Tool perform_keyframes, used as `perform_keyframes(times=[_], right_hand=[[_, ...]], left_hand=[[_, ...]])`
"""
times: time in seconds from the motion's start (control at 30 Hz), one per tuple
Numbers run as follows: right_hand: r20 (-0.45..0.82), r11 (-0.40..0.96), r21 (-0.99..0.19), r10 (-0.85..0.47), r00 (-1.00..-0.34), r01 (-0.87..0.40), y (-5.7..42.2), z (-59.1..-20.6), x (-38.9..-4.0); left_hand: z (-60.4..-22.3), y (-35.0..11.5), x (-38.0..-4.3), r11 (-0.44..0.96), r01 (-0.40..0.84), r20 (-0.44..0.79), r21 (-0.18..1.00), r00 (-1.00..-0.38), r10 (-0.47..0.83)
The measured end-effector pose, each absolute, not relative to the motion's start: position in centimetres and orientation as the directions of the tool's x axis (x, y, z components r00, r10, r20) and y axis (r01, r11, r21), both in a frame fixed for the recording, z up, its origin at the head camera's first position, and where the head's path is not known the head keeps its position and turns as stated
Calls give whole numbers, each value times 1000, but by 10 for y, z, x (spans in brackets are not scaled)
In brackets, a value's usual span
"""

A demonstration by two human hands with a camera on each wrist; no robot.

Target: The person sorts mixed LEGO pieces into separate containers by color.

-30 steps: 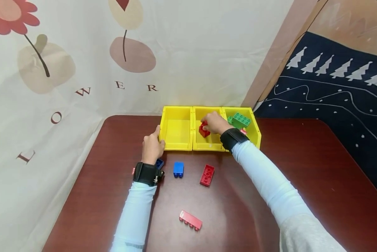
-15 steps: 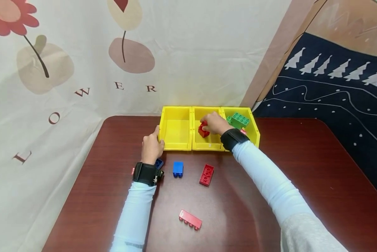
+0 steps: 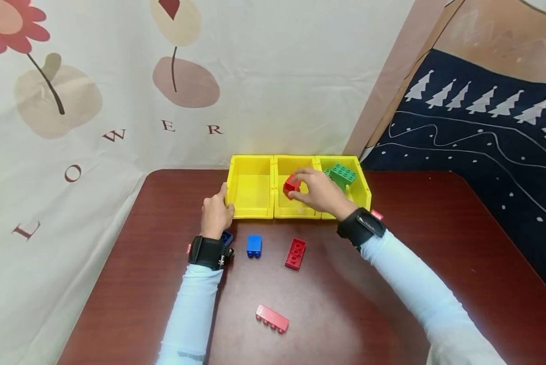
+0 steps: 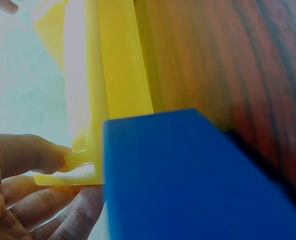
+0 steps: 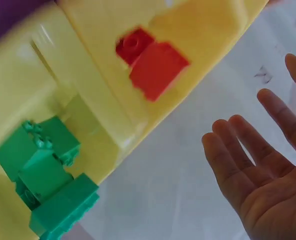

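Three yellow bins stand joined in a row. My left hand (image 3: 216, 215) is at the outer side of the left yellow bin (image 3: 250, 212); in the left wrist view its thumb and fingers pinch the bin's corner edge (image 4: 83, 175). Over the middle bin (image 3: 282, 212), my right hand (image 3: 320, 192) is beside red bricks (image 3: 291, 185). The right wrist view shows that hand (image 5: 268, 185) with fingers spread, apart from the two red bricks (image 5: 158, 70) lying in the bin. Several green bricks (image 3: 343, 174) are piled in the right bin (image 3: 365, 195).
On the brown table (image 3: 346, 314) in front of the bins lie a blue brick (image 3: 254, 245), a red brick (image 3: 295, 254) and a pinkish-red brick (image 3: 272, 319). A dark blue brick (image 3: 226, 238) is partly hidden by the left wrist. A printed cloth (image 3: 273, 76) hangs behind.
My right hand has let go of the red bricks, spread its fingers and drawn slightly back to the right. The left hand keeps its grip on the bin.
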State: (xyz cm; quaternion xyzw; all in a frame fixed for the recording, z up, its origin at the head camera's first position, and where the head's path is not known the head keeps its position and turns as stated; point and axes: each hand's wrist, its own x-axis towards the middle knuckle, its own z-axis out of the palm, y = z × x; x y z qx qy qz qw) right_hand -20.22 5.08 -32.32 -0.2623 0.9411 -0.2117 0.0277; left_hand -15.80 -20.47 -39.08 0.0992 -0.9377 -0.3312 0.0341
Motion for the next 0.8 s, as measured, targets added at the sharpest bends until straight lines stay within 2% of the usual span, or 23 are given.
perform_keyframes(times=[0.23, 0.4, 0.57, 0.8], right_hand=[[202, 673, -376, -611, -765, -637, 64, -355, -150], [238, 642, -309, -662, -711, -702, 70, -376, -116], [205, 675, -267, -657, -725, -687, 72, -388, -90], [222, 701, -197, -649, -727, -686, 73, -403, -83]], left_hand=[[-392, -203, -157, 766, -163, 1, 622, -978, -208], [-391, -203, -156, 769, -163, -2, 618, -979, -205], [-390, -203, -157, 769, -170, -9, 616, -978, -209], [-390, -201, -157, 784, -154, 15, 601, -979, -204]])
